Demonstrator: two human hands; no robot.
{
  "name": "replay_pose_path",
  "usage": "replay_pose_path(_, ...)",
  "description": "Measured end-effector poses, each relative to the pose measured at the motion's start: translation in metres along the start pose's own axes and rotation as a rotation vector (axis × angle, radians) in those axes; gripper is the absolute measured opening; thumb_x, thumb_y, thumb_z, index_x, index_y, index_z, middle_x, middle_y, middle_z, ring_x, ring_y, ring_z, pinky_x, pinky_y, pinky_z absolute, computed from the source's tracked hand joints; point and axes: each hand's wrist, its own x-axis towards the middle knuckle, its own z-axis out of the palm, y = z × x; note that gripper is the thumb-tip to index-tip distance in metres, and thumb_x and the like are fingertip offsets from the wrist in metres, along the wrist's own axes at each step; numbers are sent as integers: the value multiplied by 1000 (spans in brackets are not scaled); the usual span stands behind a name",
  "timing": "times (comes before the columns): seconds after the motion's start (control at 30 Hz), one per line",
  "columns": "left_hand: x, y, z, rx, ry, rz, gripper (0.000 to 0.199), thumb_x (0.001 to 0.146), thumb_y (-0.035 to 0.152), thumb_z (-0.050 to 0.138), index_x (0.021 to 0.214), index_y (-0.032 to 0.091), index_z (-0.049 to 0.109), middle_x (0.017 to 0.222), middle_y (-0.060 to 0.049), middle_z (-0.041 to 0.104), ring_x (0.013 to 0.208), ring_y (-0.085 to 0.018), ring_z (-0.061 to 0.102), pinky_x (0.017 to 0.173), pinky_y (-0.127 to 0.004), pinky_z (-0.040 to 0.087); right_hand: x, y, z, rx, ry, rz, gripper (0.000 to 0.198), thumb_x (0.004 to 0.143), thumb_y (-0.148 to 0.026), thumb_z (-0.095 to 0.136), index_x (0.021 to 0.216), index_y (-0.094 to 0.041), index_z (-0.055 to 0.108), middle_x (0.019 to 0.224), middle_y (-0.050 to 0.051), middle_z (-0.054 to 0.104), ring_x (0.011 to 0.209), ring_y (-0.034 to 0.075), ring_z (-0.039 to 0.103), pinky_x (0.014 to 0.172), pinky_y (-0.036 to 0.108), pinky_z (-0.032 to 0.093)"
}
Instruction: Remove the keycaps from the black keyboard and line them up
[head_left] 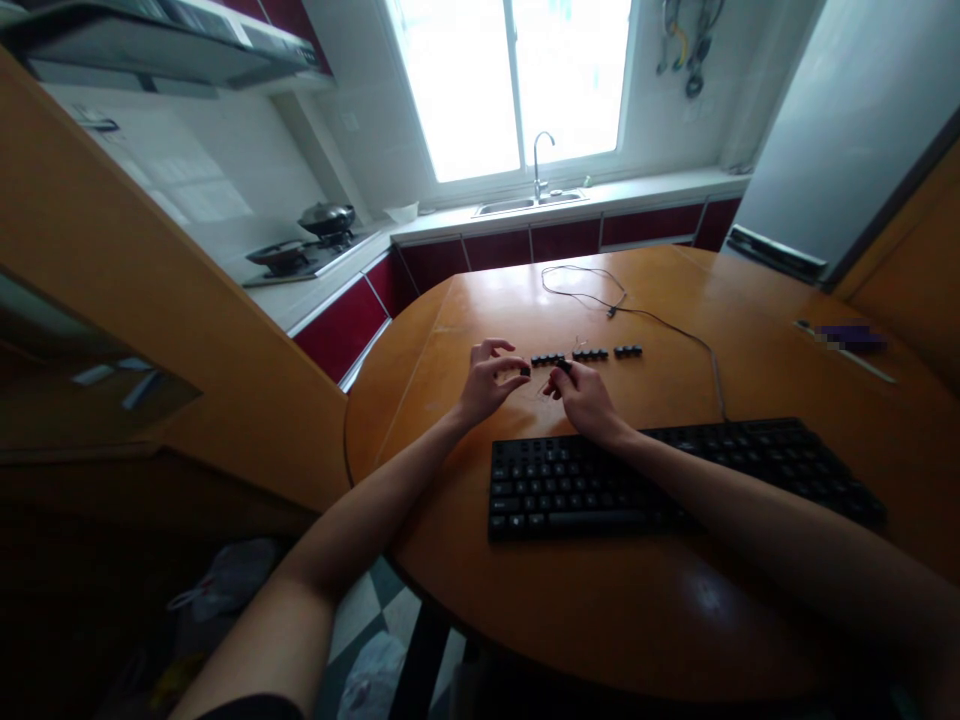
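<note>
My left hand (485,384) pinches a small black keycap (525,371) between thumb and fingertips, above the table just behind the keyboard. Close to its right, my right hand (587,398) is closed on a small dark piece with thin wires sticking out, which looks like a wire keycap puller (564,366); the fingers cover part of it. Black keycaps (590,355) lie in short rows on the table just beyond both hands. Below my right forearm rests a black keyboard (577,490), partly hidden by that arm.
A keyboard cable (712,360) runs across the round wooden table (420,400) and loops at the far side. A purple item (851,337) and a thin pale strip lie at the right. Beyond stand a sink (510,207), a stove with pans (328,217) and a fridge (832,130).
</note>
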Motion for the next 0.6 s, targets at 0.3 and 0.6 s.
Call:
replay_pose_path(0.3,0,-46,6,276,-98,-206,18,76,33,83,93,30,80,132,-7,55,123,-33,42,98,-50,36,-1,5,1,-32,-31,-1,33,97,-39,49,76,-17,64,75,7,70,65,17,61,63,29,46)
replay_pose_path(0.6,-2,-54,8,268,-71,-248,16,76,33,81,92,29,79,130,-7,56,122,-34,43,97,-50,38,1,9,2,-34,-40,-10,34,96,-41,51,76,-18,64,72,6,68,65,18,60,62,29,46)
